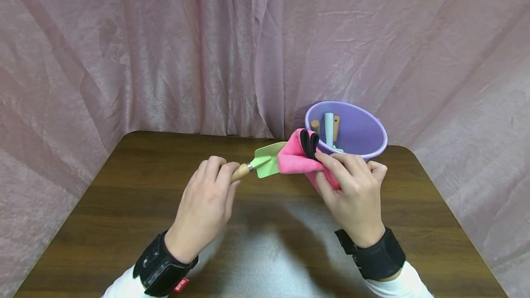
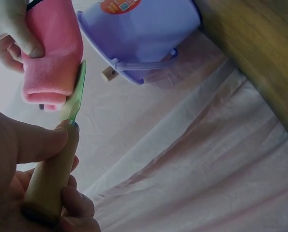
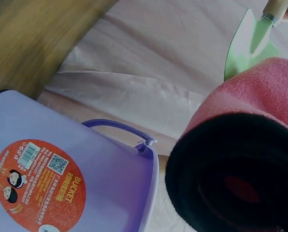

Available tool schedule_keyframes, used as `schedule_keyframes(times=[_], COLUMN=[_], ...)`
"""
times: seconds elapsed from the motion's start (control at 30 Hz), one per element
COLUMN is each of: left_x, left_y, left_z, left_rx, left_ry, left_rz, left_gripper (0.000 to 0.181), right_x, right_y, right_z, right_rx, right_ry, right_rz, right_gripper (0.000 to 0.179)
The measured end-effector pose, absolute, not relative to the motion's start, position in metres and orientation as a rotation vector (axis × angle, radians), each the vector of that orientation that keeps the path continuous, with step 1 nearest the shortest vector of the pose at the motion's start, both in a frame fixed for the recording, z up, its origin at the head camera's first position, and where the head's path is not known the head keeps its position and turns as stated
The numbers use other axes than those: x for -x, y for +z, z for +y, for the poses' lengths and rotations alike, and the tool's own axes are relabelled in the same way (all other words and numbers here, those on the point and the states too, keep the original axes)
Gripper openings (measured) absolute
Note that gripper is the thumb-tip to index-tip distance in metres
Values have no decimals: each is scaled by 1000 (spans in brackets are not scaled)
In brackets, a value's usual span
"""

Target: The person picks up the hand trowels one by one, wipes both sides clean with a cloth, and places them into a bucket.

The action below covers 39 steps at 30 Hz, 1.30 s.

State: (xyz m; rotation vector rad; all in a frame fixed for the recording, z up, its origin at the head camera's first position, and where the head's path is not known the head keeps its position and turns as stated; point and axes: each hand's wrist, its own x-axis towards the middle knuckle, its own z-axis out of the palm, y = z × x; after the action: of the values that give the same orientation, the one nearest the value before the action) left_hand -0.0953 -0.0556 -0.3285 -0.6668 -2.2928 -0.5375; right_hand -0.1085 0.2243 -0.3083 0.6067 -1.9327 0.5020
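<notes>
My left hand (image 1: pixel 203 210) grips the wooden handle (image 2: pixel 49 181) of a small hand trowel with a light green blade (image 1: pixel 265 160). The trowel points to the right, held above the table. In my right hand (image 1: pixel 358 194) is a folded pink cloth (image 1: pixel 296 157) with black edging, pinched between thumb and fingers. The cloth lies against the blade and covers its tip. Seen from the right wrist, the black edge (image 3: pixel 182 159) curves in a loop, close to the camera. Part of the right hand is hidden by the cloth in that view.
Behind the right hand stands a purple bucket (image 1: pixel 360 128) with a red-orange label (image 3: pixel 39 186). Inside it are a light blue handle (image 1: pixel 329 128) and wooden handles (image 1: pixel 337 128). The brown wooden table (image 1: pixel 136 187) backs onto a pink curtain (image 1: pixel 186 59).
</notes>
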Motion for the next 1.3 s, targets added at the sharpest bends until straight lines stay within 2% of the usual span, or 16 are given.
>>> schedule_keyframes(times=[0.6,1.3], left_x=[93,85], left_y=[-329,-333], left_z=[-57,-45], left_rx=[663,714], left_ry=[-539,-532], left_rz=[-2295,-2347], left_gripper=[29,31], right_x=[109,101], right_y=[-313,-308], right_z=[231,211], right_rx=[-492,-671], right_ry=[429,398], right_rz=[-2096,-1870], right_gripper=[29,23])
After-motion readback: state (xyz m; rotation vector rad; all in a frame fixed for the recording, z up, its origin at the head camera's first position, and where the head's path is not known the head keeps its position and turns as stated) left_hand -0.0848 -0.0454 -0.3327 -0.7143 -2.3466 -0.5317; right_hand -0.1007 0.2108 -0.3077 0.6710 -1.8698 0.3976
